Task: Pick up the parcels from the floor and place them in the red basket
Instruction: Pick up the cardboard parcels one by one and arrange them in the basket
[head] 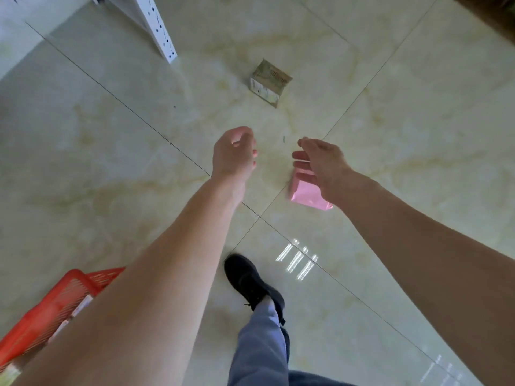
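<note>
A flat, glossy pink parcel (pixel 308 195) lies beneath the loose, empty right hand (pixel 323 165); a brown parcel (pixel 269 82) lies beyond. The left hand (pixel 232 154) hangs loosely curled, holding nothing.

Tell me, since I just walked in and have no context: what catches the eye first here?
Two bare arms reach forward over a glossy tiled floor, the right hand above a pink parcel. A brown parcel lies farther ahead, and a red basket sits at lower left behind the left arm.
</note>
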